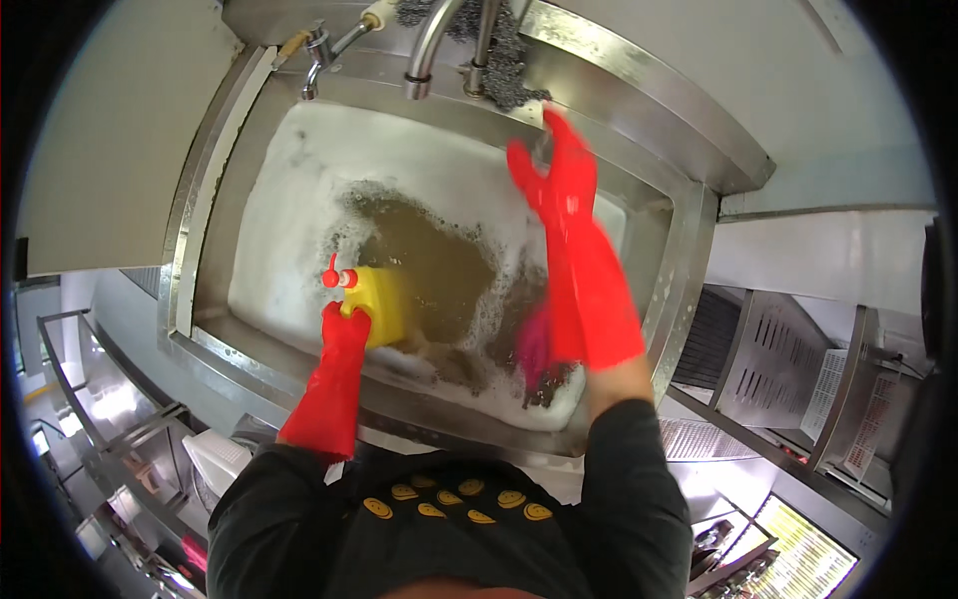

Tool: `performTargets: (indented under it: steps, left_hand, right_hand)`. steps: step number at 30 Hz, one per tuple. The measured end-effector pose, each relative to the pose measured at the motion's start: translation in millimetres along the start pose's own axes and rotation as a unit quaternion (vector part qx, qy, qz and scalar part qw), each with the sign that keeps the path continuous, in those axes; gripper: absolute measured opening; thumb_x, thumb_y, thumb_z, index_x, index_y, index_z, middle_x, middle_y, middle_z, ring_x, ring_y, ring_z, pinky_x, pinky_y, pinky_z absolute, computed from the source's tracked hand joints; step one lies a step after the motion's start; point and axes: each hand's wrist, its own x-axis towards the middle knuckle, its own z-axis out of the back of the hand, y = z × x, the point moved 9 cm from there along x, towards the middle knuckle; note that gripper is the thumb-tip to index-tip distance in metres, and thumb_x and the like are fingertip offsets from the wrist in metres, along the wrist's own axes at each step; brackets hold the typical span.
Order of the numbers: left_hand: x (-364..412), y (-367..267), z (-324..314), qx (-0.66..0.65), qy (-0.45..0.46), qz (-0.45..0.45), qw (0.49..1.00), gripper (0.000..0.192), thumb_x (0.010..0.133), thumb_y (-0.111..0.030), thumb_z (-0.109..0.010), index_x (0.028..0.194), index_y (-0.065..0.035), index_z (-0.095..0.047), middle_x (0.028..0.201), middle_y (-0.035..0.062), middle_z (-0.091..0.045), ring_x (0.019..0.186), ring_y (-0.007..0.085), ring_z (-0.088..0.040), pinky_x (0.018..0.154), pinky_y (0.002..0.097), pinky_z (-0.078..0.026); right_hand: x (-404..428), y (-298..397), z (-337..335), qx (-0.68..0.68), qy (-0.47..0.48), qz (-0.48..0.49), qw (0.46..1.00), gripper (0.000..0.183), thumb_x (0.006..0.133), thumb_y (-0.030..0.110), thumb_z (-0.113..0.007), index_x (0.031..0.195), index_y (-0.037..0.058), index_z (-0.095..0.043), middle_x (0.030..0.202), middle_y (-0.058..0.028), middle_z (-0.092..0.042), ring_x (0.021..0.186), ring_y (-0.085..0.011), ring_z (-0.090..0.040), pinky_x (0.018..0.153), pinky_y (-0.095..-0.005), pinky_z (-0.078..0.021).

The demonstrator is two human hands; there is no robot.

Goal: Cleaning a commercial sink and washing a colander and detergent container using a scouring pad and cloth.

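Both my hands wear red rubber gloves. My left hand (346, 326) grips the handle of a yellow plastic jug (382, 307) with a red pump top (340, 278), held tilted over the sink. Soapy, brownish water (430, 254) with white foam (292, 217) fills the steel sink (685, 277). My right hand (560, 168) reaches over the far right side, thumb and fingers apart. Its fingertips are at the edge of a grey metal scourer heap (509, 75) on the back ledge. A blurred magenta thing (533, 348), partly behind my right forearm, shows at the water.
A curved steel spout (430, 52) and a small tap (318, 60) stand along the back rim. Flat panels rise at the left (112, 150) and back right. Slotted steel panels (771, 359) stand to the right. A white plastic container (217, 460) lies at lower left.
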Motion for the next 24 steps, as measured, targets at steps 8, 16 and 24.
performTargets:
  steps: [8, 16, 24]
  left_hand:
    - [-9.1, -3.9, 7.0, -0.038, 0.002, -0.042, 0.998, 0.03, 0.076, -0.015, -0.064, 0.098, 0.0065, -0.064, 0.081, 0.014, -0.068, 0.076, 0.0234, -0.068, 0.069, 0.0378, -0.053]
    - [-30.3, -8.2, 39.6, -0.277, 0.07, 0.134, 0.949, 0.009, 0.081, -0.011, -0.061, 0.084, -0.005, -0.056, 0.069, 0.0042, -0.057, 0.059, 0.0116, -0.052, 0.054, 0.0274, -0.041]
    - [-48.3, -33.4, 81.6, -0.238, 0.066, 0.125, 0.961, 0.013, 0.082, -0.012, -0.058, 0.089, -0.0022, -0.056, 0.071, 0.0041, -0.056, 0.062, 0.0116, -0.051, 0.058, 0.0258, -0.04]
  right_hand:
    - [134.3, 57.0, -26.7, -0.191, 0.075, -0.028, 0.978, 0.05, 0.076, 0.041, -0.075, 0.106, 0.0018, -0.068, 0.097, -0.0138, -0.069, 0.089, -0.0257, -0.064, 0.083, -0.0365, -0.0491]
    - [-23.6, 13.1, 7.5, 0.144, 0.093, -0.334, 0.927, 0.032, 0.075, 0.024, -0.079, 0.094, -0.0005, -0.069, 0.077, -0.0015, -0.062, 0.072, -0.0118, -0.054, 0.066, -0.0295, -0.0437]
    - [-212.3, -83.8, -116.2, -0.072, 0.323, -0.333, 0.883, 0.077, 0.074, 0.037, -0.08, 0.135, 0.0023, -0.049, 0.131, -0.0209, -0.055, 0.117, -0.0332, -0.056, 0.098, -0.0402, -0.0456]
